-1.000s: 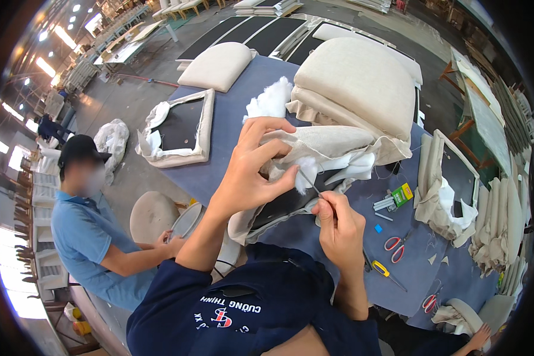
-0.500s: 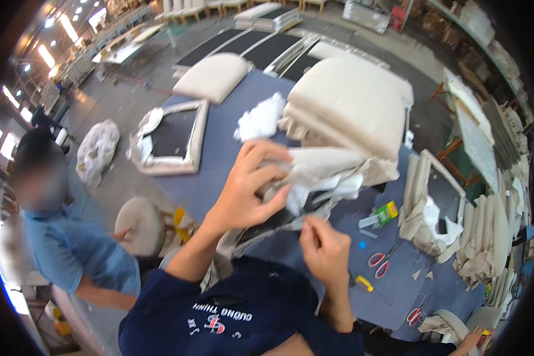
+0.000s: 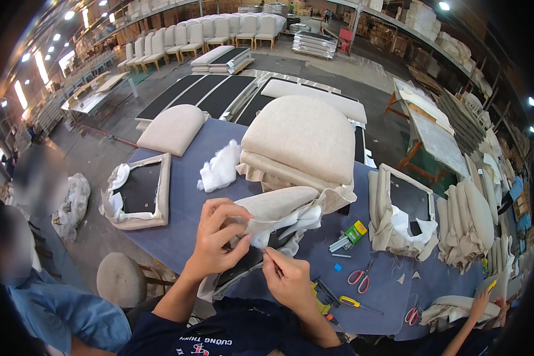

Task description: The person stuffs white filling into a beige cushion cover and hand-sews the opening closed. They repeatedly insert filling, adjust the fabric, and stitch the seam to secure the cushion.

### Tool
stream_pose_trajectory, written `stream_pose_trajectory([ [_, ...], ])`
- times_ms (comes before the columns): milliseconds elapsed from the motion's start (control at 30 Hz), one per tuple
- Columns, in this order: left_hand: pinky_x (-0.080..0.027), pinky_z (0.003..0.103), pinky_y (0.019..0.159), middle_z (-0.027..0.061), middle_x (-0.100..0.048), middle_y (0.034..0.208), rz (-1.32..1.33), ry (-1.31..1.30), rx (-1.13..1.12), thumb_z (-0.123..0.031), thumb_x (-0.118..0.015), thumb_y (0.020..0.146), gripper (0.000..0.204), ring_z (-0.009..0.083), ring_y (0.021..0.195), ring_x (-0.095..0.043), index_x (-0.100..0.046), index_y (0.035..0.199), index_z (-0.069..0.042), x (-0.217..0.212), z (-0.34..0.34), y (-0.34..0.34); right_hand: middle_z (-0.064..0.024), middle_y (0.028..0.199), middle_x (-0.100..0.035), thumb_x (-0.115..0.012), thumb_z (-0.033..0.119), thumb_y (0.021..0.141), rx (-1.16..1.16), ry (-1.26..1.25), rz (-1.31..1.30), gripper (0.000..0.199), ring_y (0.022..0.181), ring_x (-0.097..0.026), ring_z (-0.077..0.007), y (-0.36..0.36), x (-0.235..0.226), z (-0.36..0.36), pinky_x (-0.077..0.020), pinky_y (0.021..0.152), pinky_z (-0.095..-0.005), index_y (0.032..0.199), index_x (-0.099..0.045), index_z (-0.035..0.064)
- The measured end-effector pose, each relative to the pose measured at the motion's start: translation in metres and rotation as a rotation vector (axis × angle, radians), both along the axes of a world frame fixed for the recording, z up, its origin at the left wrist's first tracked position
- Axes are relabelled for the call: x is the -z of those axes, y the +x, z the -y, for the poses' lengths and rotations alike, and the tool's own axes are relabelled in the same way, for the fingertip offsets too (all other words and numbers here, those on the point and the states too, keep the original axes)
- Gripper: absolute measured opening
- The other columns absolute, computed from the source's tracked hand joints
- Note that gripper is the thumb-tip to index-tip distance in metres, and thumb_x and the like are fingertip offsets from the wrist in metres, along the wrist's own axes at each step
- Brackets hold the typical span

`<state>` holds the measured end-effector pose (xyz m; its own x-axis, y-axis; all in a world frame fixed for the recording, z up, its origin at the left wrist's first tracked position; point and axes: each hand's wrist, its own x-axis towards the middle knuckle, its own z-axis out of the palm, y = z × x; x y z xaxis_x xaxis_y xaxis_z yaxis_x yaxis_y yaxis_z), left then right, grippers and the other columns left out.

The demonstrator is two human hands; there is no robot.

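Observation:
My left hand (image 3: 218,240) grips the beige fabric cover of a seat cushion (image 3: 279,209) that lies upside down on the blue worktable (image 3: 187,225), with white padding showing at its edge. My right hand (image 3: 289,277) is closed in a pinch just below that fabric edge, holding something thin that looks like a needle or a small tool; it is too small to tell which. The cushion's dark underside sits between both hands.
Finished beige cushions (image 3: 299,139) are stacked behind. An upside-down seat frame (image 3: 137,191) lies left, another (image 3: 400,216) right. Red scissors (image 3: 360,276), a yellow tool (image 3: 351,302) and a green box (image 3: 355,231) lie near my right hand. A person in blue (image 3: 53,302) sits at left; another hand (image 3: 479,302) reaches in lower right.
My view has tilted up and farther over the table. My left hand has kept its grip on the fabric, and my right hand has stayed pinched close below it.

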<state>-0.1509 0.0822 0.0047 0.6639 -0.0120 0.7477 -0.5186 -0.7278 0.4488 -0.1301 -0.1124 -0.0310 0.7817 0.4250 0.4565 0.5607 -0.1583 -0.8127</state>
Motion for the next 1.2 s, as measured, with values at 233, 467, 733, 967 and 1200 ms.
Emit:
stream_pose_trajectory([
  [233, -0.044, 0.045, 0.092, 0.0079, -0.067, 0.111, 0.05, 0.103, 0.04, -0.002, -0.078, 0.071, 0.015, 0.0345, 0.107, -0.052, -0.066, 0.08, -0.003, -0.003, 0.006, 0.001, -0.0174, 0.074, -0.068, -0.064, 0.004, 0.096, -0.032, -0.016, -0.2, 0.012, 0.054, -0.061, -0.0153, 0.0, -0.01, 0.011, -0.0462, 0.053, -0.0305, 0.102, -0.07, -0.0053],
  [467, -0.045, 0.039, 0.087, 0.0111, -0.064, 0.118, -0.039, 0.045, 0.082, 0.0, -0.075, 0.076, 0.008, 0.0333, 0.113, -0.048, -0.068, 0.082, 0.0, -0.004, -0.001, 0.006, -0.018, 0.064, -0.059, -0.06, 0.003, 0.097, -0.088, 0.096, -0.232, 0.014, 0.05, -0.056, -0.0153, 0.014, -0.018, 0.003, -0.0427, 0.051, -0.0316, 0.1, -0.068, -0.008],
  [733, -0.048, 0.03, 0.072, 0.0139, -0.061, 0.122, -0.055, 0.011, 0.08, 0.001, -0.075, 0.077, 0.008, 0.0312, 0.116, -0.045, -0.072, 0.084, 0.001, -0.003, -0.004, 0.004, -0.0187, 0.062, -0.056, -0.06, 0.004, 0.096, -0.114, 0.104, -0.295, 0.015, 0.048, -0.049, -0.0145, 0.02, -0.018, -0.008, -0.0387, 0.05, -0.032, 0.096, -0.068, -0.0075],
  [967, -0.048, 0.031, 0.072, 0.0144, -0.059, 0.123, -0.061, 0.013, 0.09, 0.001, -0.075, 0.077, 0.009, 0.0314, 0.117, -0.045, -0.072, 0.085, 0.002, -0.002, -0.003, 0.005, -0.0183, 0.061, -0.055, -0.06, 0.004, 0.096, -0.124, 0.095, -0.309, 0.014, 0.047, -0.05, -0.0148, 0.023, -0.023, -0.009, -0.0387, 0.05, -0.0324, 0.092, -0.066, -0.0074],
  [1200, -0.049, 0.038, 0.083, 0.0137, -0.057, 0.124, -0.103, -0.004, 0.113, -0.004, -0.078, 0.077, 0.013, 0.0336, 0.121, -0.047, -0.075, 0.089, -0.002, -0.001, -0.004, 0.005, -0.0154, 0.059, -0.052, -0.06, 0.004, 0.096, -0.108, 0.1, -0.281, 0.014, 0.048, -0.05, -0.013, 0.026, -0.023, -0.008, -0.0385, 0.049, -0.032, 0.088, -0.064, -0.0066],
])
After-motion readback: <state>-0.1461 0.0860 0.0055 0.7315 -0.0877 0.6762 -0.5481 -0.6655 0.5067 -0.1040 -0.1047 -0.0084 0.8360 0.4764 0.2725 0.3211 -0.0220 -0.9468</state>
